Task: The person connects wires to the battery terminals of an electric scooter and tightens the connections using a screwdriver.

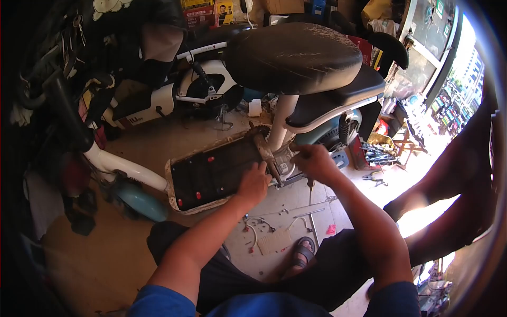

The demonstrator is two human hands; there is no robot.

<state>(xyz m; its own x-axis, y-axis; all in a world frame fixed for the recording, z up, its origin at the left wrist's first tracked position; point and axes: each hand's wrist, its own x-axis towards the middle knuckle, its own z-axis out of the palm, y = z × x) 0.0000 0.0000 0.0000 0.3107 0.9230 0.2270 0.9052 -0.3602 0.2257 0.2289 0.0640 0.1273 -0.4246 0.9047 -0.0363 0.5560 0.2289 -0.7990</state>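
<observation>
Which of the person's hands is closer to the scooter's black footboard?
The left hand. It is at the end of the black footboard near the seat post. The right hand is off the board, farther right.

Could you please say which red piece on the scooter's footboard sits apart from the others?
The upper-right red piece; the other two sit close together near the lower-left corner of the footboard.
</observation>
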